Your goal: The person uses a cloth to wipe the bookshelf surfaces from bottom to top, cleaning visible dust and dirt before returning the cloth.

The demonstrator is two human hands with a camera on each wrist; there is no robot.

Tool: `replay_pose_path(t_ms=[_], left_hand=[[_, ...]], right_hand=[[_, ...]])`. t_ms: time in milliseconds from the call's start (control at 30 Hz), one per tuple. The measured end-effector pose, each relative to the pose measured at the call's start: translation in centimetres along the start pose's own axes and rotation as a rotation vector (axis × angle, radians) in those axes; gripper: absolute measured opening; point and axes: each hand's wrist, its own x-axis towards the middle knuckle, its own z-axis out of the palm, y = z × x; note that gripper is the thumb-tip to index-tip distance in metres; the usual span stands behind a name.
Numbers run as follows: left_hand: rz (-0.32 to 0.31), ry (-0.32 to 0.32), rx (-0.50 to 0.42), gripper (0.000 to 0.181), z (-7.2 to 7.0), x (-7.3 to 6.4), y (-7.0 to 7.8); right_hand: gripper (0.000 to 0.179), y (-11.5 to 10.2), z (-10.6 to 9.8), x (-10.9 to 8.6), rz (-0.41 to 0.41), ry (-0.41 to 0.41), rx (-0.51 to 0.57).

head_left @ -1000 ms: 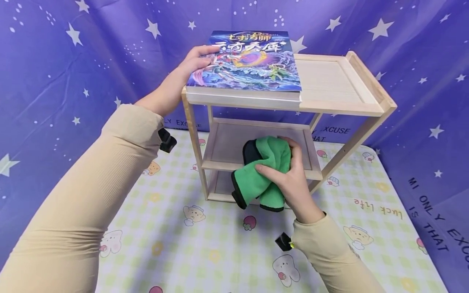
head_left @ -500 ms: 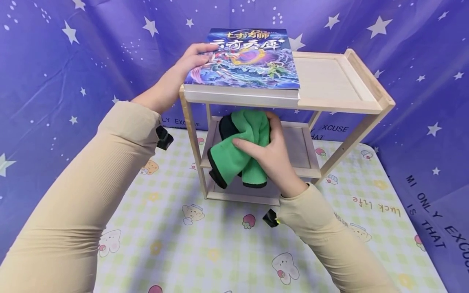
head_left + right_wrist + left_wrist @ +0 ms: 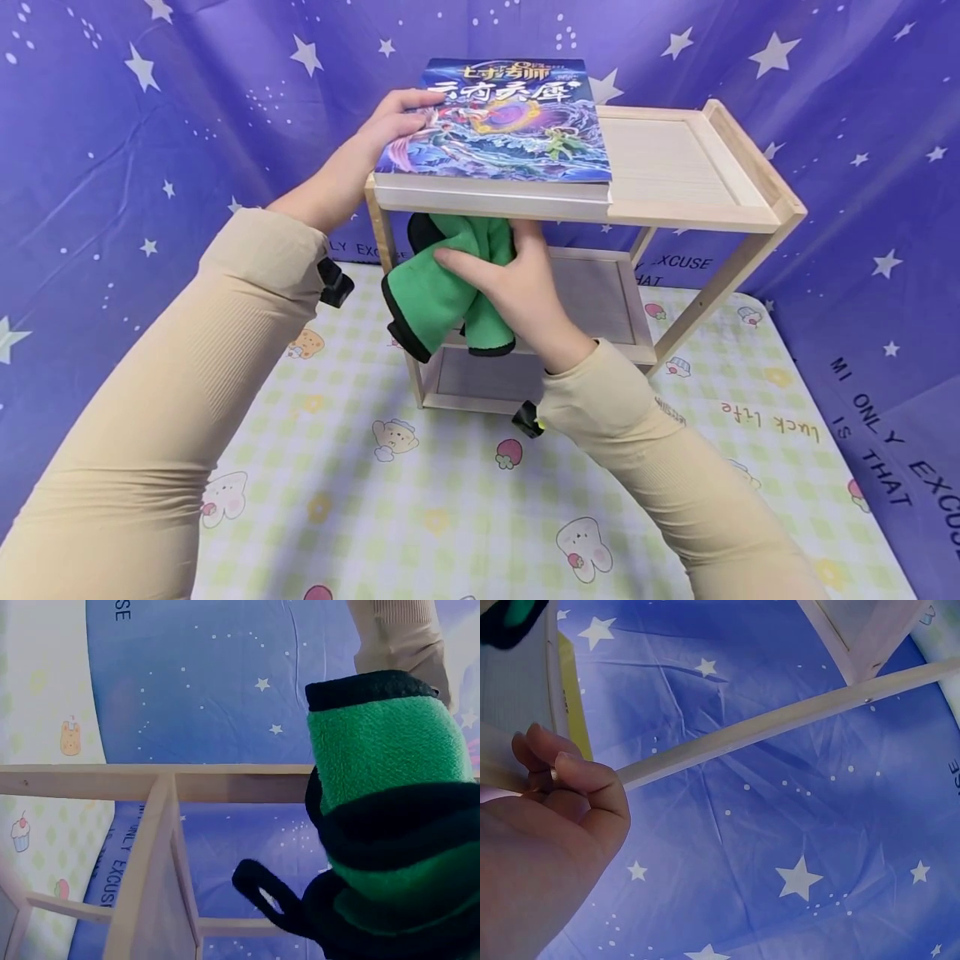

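A three-tier wooden shelf (image 3: 682, 162) stands in the middle, with a thick blue illustrated book (image 3: 498, 137) lying on the left of its top board. My left hand (image 3: 360, 158) grips the top board's left end beside the book; its fingers curl at the wooden edge in the left wrist view. Below the front of the top board, my right hand (image 3: 525, 292) holds a bunched green cloth (image 3: 431, 287) with black trim, thumb across its front. The cloth's black hanging loop (image 3: 266, 889) sticks out in the right wrist view. The top of the cloth is hidden under the board.
The middle tier (image 3: 592, 292) and bottom tier (image 3: 483, 379) lie behind and below the cloth. Underneath is a checked tablecloth (image 3: 442, 508) with cartoon prints. A purple starry curtain (image 3: 90, 208) closes in the back and sides.
My right hand has carried the green cloth up and to the left, from in front of the middle tier to just under the top board. The left hand keeps its place.
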Motion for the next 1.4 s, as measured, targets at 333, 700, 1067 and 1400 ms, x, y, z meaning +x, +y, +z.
replay_pose_path(t_ms=[333, 700, 1067, 1400], left_hand=[[0.005, 0.015, -0.053, 0.052, 0.2, 0.1, -0.1], [0.006, 0.010, -0.093, 0.051, 0.3, 0.1, -0.1], [0.033, -0.008, -0.097, 0.053, 0.4, 0.0, -0.1], [0.021, -0.001, -0.100, 0.053, 0.4, 0.1, -0.2]], right_hand=[[0.073, -0.1, 1.9, 0.1, -0.001, 0.067, -0.085], [0.059, 0.8, 3.3, -0.9, -0.115, 0.113, -0.009], [0.051, 2.1, 5.0, -2.0, -0.333, 0.070, -0.160], [0.040, 4.1, 5.0, -2.0, -0.419, 0.024, -0.288]])
